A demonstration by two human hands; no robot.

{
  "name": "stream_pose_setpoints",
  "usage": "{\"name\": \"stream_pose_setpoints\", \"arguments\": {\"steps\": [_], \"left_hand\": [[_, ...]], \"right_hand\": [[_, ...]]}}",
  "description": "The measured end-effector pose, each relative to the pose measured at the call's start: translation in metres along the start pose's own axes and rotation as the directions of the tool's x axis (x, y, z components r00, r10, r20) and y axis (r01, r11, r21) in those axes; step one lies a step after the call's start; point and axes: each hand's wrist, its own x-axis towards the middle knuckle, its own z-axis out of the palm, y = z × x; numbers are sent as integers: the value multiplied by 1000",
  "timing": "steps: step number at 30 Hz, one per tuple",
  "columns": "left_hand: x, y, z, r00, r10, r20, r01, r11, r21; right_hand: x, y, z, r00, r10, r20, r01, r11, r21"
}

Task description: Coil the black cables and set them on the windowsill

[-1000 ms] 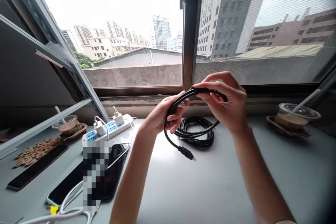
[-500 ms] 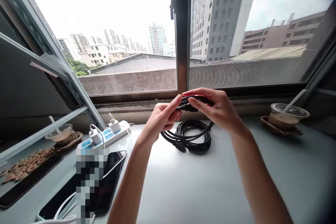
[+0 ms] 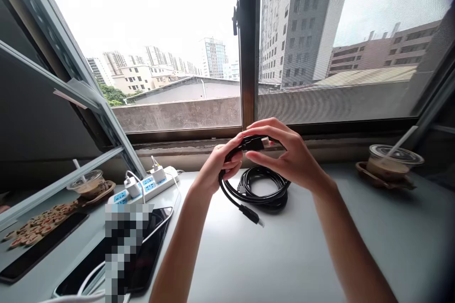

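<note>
My left hand point(image 3: 222, 163) is closed around a bent section of black cable and one of its plugs point(image 3: 254, 143), whose metal tip, HDMI-like in shape, points right. My right hand point(image 3: 284, 151) curves over the same cable from the right. Its fingers arch above the plug and touch the loop, while the thumb sits lower and apart from them. Below the hands, a coil of black cable point(image 3: 265, 199) lies on the table. A second black plug point(image 3: 250, 214) with a pale tip sticks out at the coil's front left.
On the left are a white power strip point(image 3: 167, 179) with chargers, a dark phone point(image 3: 152, 255), wooden discs point(image 3: 39, 229) and a cup point(image 3: 87, 182). Another iced drink point(image 3: 391, 163) stands in a carton holder on the right. A window sill point(image 3: 185, 149) runs behind the table point(image 3: 284, 265).
My right thumb has moved down, away from the fingers, and the held plug's metal tip now shows. The lower plug has swung out onto the table in front of the coil.
</note>
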Motion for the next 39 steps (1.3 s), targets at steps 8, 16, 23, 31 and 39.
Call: {"name": "stream_pose_setpoints", "arguments": {"steps": [8, 16, 23, 31, 39], "left_hand": [[-2, 5, 2, 998, -58, 22, 58, 998, -39], [-9, 8, 8, 999, -35, 12, 36, 999, -34], [-13, 12, 10, 999, -55, 1, 55, 998, -24], [-18, 16, 15, 999, -35, -3, 35, 999, -19], [-20, 16, 14, 999, -48, 0, 48, 998, 48]], "right_hand": [[0, 4, 8, 994, -110, -16, 108, 989, -105], [0, 3, 8, 992, -122, -35, 120, 990, -69], [-1, -2, 6, 991, -131, -41, 129, 990, -48], [-1, -7, 3, 986, -160, -46, 158, 987, -34], [-1, -9, 3, 983, -178, -53, 176, 984, -35]]}}
